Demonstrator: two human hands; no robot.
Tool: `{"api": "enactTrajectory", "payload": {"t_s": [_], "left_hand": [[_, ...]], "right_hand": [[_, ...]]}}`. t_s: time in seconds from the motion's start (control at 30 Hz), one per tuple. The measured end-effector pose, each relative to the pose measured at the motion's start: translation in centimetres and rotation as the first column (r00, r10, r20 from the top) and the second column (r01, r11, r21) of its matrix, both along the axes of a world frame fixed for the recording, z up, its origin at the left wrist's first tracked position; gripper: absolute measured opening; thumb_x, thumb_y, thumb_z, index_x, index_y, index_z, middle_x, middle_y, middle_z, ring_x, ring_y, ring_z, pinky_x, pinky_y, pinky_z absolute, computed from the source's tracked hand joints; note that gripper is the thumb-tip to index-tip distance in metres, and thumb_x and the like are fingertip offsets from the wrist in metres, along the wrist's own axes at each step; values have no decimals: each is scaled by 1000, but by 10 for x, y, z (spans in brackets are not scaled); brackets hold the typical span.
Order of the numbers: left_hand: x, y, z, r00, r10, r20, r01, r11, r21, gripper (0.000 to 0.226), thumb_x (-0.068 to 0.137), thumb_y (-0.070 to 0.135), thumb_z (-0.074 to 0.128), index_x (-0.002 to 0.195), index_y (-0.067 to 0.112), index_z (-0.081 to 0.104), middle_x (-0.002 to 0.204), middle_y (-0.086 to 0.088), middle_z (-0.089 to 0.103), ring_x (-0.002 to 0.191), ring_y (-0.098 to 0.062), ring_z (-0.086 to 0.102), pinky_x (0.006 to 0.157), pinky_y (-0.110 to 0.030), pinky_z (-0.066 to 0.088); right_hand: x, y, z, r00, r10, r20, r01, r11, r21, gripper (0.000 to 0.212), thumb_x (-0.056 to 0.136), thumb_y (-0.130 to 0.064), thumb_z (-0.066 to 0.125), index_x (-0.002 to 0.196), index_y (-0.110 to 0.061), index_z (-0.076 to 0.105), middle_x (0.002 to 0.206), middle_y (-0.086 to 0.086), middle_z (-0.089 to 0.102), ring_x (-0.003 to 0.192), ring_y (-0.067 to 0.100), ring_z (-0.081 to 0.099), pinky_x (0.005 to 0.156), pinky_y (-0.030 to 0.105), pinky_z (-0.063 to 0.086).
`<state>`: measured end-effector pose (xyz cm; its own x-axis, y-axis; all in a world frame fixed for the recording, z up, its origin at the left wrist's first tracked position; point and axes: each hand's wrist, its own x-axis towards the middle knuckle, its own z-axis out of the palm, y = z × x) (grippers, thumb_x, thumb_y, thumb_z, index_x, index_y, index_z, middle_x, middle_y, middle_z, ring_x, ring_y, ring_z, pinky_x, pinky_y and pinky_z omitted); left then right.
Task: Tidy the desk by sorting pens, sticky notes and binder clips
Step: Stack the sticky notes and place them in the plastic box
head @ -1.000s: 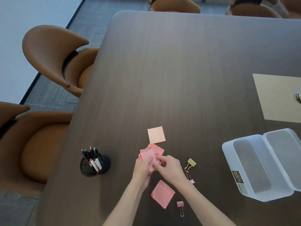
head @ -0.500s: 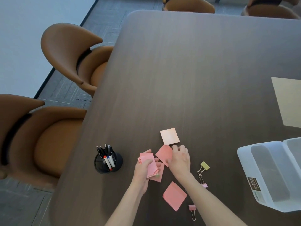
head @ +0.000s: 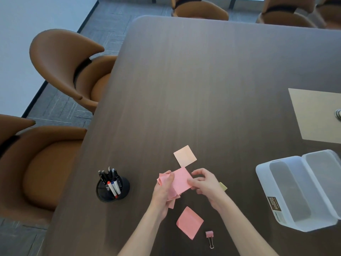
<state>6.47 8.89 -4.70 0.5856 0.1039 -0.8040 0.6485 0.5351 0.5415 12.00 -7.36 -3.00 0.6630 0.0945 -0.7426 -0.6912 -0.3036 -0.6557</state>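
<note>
Change: right hand (head: 206, 183) has lifted the pink note off the desk (head: 203, 89) onto the sticky notes (head: 180, 181) in the left hand (head: 164, 191).
Fingers: both closed on that stack.
Desk: peach note (head: 185, 156), pink pad (head: 190, 222), binder clip (head: 209, 236), pens (head: 110, 182) in cup, open box (head: 302, 189) right.
Room: brown chairs (head: 60, 63) left.
Space: far half bare.

My one head-worn camera looks steeply down and forward over the dark table (head: 203, 89), close above my own hands.
</note>
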Motion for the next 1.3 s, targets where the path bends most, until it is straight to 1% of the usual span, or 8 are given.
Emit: {"api": "enactTrajectory", "payload": {"t_s": [0.1,0.27,0.47,0.63,0.83,1.0,1.1,1.3], "left_hand": [[4,-7,0,1000,9,14,-8,998,-68,33,96,20,65,129,16,59,106,-15,75,88,-29,73,78,-45,58],[8,-4,-7,998,63,2,-63,995,-83,44,96,-9,45,132,15,57,115,-20,71,100,-34,71,76,-45,60],[7,8,-15,999,40,-32,-41,998,-37,50,93,-12,42,128,19,60,112,-22,73,98,-37,74,89,-51,59],[6,12,-16,999,26,-30,-26,1000,-12,47,94,-8,47,122,25,66,112,-22,72,94,-34,74,88,-51,59],[7,17,-21,998,60,-20,-60,997,-50,30,96,8,62,120,24,68,108,-21,72,90,-33,72,92,-54,56],[13,14,-20,998,48,-33,-49,999,-9,29,92,28,70,120,30,68,112,-18,72,100,-35,72,97,-57,54],[14,12,-16,999,37,-22,-37,999,13,44,83,43,74,124,30,65,116,-15,73,105,-36,71,98,-57,53],[10,13,-1,996,-33,80,36,999,-35,48,85,36,73,130,27,60,120,-14,72,108,-33,70,82,-43,59]], "right_hand": [[-13,18,-3,993,72,95,-71,997,-8,19,81,-20,75,97,-17,65,79,0,76,67,10,70,59,25,50],[-7,28,-23,909,342,238,-246,902,-356,11,83,-36,71,88,-26,73,87,-8,69,78,3,63,66,18,45],[32,32,-59,832,467,300,-175,733,-657,42,93,-34,61,131,-15,57,128,9,54,121,27,48,96,38,44],[57,48,-76,788,568,237,-162,562,-811,68,86,-36,70,143,-14,40,135,18,47,123,35,45,98,43,40],[72,43,-80,888,419,192,-169,683,-711,72,82,-23,73,144,-13,36,126,15,54,117,33,47,96,39,43],[64,34,-51,917,222,331,-81,917,-392,6,91,-16,59,96,-14,60,97,3,68,95,27,63,69,34,46],[44,27,-25,958,66,278,-29,990,-136,25,85,-19,67,108,-24,58,98,-8,73,94,12,67,78,33,53],[-3,40,-15,928,284,241,-243,952,-185,21,77,-30,73,97,-26,68,85,-8,73,75,9,69,67,31,59]]}}
